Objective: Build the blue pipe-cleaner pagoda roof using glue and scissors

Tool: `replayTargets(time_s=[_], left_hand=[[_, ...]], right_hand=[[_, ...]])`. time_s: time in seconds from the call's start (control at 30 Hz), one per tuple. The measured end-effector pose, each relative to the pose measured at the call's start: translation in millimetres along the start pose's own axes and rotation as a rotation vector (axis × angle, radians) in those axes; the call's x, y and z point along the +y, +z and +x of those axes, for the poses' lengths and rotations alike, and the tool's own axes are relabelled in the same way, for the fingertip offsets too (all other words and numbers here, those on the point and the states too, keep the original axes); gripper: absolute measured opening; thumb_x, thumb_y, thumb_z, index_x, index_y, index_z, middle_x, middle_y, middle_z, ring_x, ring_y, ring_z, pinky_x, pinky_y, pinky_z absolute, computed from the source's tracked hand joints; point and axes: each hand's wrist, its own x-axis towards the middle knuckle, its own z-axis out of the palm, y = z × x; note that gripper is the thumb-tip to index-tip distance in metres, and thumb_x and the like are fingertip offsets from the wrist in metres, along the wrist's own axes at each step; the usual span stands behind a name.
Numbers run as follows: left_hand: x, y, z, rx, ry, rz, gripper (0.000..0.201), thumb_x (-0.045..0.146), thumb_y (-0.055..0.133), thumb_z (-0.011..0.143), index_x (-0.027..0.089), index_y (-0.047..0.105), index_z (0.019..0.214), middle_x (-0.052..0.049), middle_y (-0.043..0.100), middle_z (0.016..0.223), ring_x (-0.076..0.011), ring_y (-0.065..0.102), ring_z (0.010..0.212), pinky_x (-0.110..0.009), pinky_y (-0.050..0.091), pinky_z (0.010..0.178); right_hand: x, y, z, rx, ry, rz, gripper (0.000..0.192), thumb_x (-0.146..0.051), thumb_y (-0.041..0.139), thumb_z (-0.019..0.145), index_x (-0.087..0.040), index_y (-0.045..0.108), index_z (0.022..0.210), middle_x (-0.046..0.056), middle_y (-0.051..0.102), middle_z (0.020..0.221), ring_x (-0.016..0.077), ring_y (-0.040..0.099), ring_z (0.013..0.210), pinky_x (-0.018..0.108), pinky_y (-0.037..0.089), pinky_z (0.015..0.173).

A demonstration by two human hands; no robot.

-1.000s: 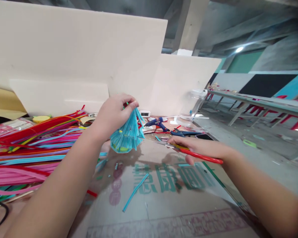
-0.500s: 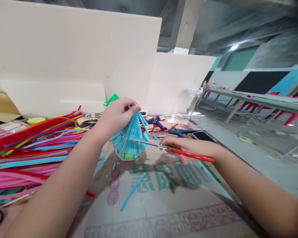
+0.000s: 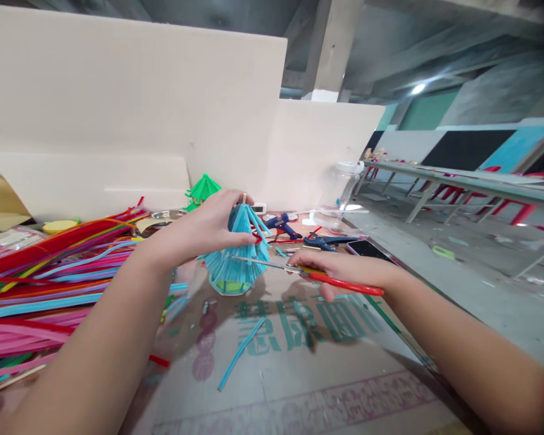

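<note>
Head view. My left hand curls, thumb forward, around the upper part of the blue pipe-cleaner model, likely steadying it; it appears to stand mid-table, toward the back edge. My right hand wraps the red-handled scissors, blades across the layered strands, seemingly angled to follow them. Glue gun and pliers lie near the back right corner, presumably within reach.

Littered grey floor, concrete pillar
A long table (red stools underneath) stands at right — one white light glows above.
</note>
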Motion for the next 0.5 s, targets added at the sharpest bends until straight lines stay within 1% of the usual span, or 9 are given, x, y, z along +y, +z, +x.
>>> replayTargets(time_s=[0.13, 0.27, 0.37, 0.5], left_hand=[[1, 1.5, 1, -0.001, 0.027, 0.003, 0.06, 0.049, 0.07, 0.075, 0.02, 0.051, 0.124, -0.01, 0.055, 0.124, -0.0271, 0.056, 0.11, -0.037, 0.044, 0.095], [-1, -0.6, -1, -0.018, 0.043, 0.02, 0.054, 0.05, 0.061, 0.083, 0.02, 0.049, 0.126, -0.009, 0.055, 0.125, -0.0265, 0.055, 0.111, -0.039, 0.043, 0.095], [1, -0.6, -1, -0.014, 0.079, 0.023, 0.047, 0.048, 0.057, 0.087, 0.02, 0.05, 0.124, -0.009, 0.055, 0.124, -0.0259, 0.055, 0.112, -0.039, 0.043, 0.096], [6, 2.4, 2, -0.005, 0.128, 0.026, 0.044, 0.045, 0.058, 0.086, 0.02, 0.051, 0.121, -0.008, 0.057, 0.124, -0.0256, 0.054, 0.115, -0.037, 0.043, 0.097]], right_hand=[[1, 0, 0, 0.017, -0.006, 0.008, 0.028, -0.026, 0.057, 0.088, -0.019, 0.057, 0.115, 0.004, 0.059, 0.103, 0.0153, 0.055, 0.085, 0.03, 0.041, 0.084], [12, 3, 1, -0.009, -0.073, 0.05, 0.029, -0.026, 0.055, 0.09, -0.019, 0.054, 0.118, 0.003, 0.059, 0.093, 0.0147, 0.054, 0.079, 0.031, 0.042, 0.082], [20, 4, 2, -0.006, -0.147, 0.05, 0.033, -0.027, 0.057, 0.089, -0.019, 0.052, 0.12, 0.003, 0.058, 0.094, 0.0146, 0.053, 0.081, 0.031, 0.043, 0.083], [24, 7, 4, 0.007, -0.193, -0.004, 0.036, -0.031, 0.059, 0.088, -0.019, 0.052, 0.12, 0.005, 0.058, 0.098, 0.0156, 0.052, 0.084, 0.03, 0.043, 0.079]])
